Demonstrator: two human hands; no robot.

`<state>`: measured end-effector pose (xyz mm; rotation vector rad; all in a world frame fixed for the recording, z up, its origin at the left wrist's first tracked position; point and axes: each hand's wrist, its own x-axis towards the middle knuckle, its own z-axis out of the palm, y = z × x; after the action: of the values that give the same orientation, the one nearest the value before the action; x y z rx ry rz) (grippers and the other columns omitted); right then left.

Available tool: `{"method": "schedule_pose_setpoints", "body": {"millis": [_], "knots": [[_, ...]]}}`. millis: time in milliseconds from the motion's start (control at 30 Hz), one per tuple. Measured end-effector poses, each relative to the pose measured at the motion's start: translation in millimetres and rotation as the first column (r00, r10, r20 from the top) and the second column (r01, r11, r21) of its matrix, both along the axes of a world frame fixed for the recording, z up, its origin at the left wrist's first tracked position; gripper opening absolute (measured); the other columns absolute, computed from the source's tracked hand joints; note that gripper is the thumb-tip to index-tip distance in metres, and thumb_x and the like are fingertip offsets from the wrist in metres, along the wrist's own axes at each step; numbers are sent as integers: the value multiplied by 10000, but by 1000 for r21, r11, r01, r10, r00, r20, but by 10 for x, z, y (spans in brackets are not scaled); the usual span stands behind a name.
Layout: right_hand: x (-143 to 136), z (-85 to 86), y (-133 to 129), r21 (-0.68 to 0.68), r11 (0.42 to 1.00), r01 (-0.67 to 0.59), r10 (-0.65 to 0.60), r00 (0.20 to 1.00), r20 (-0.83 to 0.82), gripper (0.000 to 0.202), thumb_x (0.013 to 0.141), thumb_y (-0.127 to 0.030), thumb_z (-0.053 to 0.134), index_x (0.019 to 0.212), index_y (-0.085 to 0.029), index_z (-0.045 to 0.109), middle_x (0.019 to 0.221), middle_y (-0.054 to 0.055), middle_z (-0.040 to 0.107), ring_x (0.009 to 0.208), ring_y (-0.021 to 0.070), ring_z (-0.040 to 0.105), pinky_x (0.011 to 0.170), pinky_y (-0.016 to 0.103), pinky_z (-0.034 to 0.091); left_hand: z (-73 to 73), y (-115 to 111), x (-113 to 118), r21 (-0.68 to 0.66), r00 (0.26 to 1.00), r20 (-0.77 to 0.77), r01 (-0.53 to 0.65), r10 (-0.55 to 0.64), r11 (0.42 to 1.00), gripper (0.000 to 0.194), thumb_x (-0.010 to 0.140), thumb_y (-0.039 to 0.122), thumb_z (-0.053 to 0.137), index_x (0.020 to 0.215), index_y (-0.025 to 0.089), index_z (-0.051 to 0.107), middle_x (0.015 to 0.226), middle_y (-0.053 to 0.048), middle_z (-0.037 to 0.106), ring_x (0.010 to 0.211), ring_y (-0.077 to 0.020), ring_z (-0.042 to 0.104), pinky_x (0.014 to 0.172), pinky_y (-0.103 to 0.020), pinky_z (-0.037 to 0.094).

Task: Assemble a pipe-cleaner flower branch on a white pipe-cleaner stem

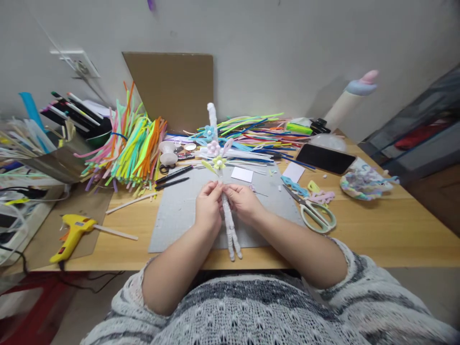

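Note:
Over the grey mat [172, 225], both my hands hold a white wrapped stem [228, 220] decorated with pipe-cleaner flowers. Its upper part rises away from me, and its lower end splits into strands near the table edge. Blue, pink and yellow flowers [219, 163] sit along the stem just beyond my fingers. My left hand [209, 203] is closed on it with thumb and fingers pinched together. My right hand [244, 201] pinches the stem from the other side, close to the left thumb. The fingertips partly hide the spot they grip.
Left are a yellow glue gun [74, 235] and a bundle of pipe cleaners [132, 148]. Black pens [174, 176] lie beyond the mat's left side. Scissors [316, 213], a phone [325, 158] and a small pastel basket [366, 182] lie right. Cardboard [172, 91] leans on the wall.

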<state>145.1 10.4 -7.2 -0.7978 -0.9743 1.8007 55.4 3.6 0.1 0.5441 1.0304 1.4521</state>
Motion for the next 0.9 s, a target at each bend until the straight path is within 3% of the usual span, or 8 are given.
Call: {"method": "schedule_pose_setpoints", "body": {"millis": [200, 333, 400, 500, 567, 633, 733, 900], "knots": [[-12, -57, -5, 72, 997, -35, 36, 999, -12, 334, 698, -465, 626, 727, -142, 548, 541, -8, 604, 426, 108, 567, 410, 221, 475, 44, -69, 19, -3, 998, 41, 51, -51, 999, 268, 604, 277, 697, 646, 179, 451, 377, 113, 268, 283, -22, 200, 309, -167, 119], [-24, -87, -39, 175, 982, 66, -69, 998, 13, 318, 741, -454, 578, 677, -147, 531, 472, -32, 564, 364, 88, 530, 360, 181, 428, -8, -100, 10, 72, 990, -109, 97, -89, 993, 180, 680, 315, 617, 671, 175, 505, 419, 82, 338, 308, -50, 284, 336, -201, 206], [-18, -87, -56, 220, 963, 156, -170, 984, 45, 303, 758, -440, 558, 679, -149, 532, 456, -43, 550, 340, 76, 509, 341, 165, 395, 9, -112, -18, 171, 956, -294, 39, 13, 985, 131, 694, 285, 598, 730, 163, 567, 575, 28, 489, 445, -73, 434, 438, -219, 333], [4, -70, -82, 238, 939, 249, -278, 956, 97, 282, 760, -429, 552, 713, -151, 539, 475, -48, 558, 331, 74, 506, 329, 162, 370, 152, -100, -119, 424, 713, -583, -142, 390, 894, 227, 708, 239, 596, 928, 184, 596, 944, -39, 577, 813, -132, 529, 703, -254, 402], [19, -56, -98, 249, 928, 279, -315, 941, 123, 279, 763, -425, 545, 712, -150, 535, 478, -47, 558, 328, 75, 505, 330, 166, 365, 313, -58, -208, 571, 506, -677, -98, 534, 815, 221, 736, 261, 584, 947, 196, 590, 976, -43, 571, 912, -162, 509, 786, -286, 384], [29, -50, -112, 272, 916, 296, -342, 930, 138, 280, 767, -421, 539, 701, -149, 529, 478, -46, 555, 328, 73, 505, 337, 168, 367, 477, 11, -277, 615, 370, -745, 59, 555, 786, 165, 738, 292, 595, 872, 196, 608, 932, -36, 576, 948, -181, 498, 860, -313, 358], [36, -62, -129, 306, 906, 292, -350, 924, 154, 282, 774, -425, 529, 702, -152, 528, 483, -47, 555, 333, 73, 508, 337, 167, 363, 636, 128, -298, 520, 240, -846, 170, 476, 837, 178, 705, 351, 634, 787, 193, 628, 856, -38, 564, 908, -200, 502, 878, -348, 349], [39, -99, -147, 351, 905, 240, -314, 934, 171, 286, 792, -434, 507, 712, -161, 538, 488, -46, 553, 338, 72, 505, 336, 166, 355, 626, 252, -201, 384, 192, -914, 132, 357, 914, 253, 646, 423, 665, 751, 193, 646, 945, -66, 539, 991, -243, 478, 921, -397, 321]]}}
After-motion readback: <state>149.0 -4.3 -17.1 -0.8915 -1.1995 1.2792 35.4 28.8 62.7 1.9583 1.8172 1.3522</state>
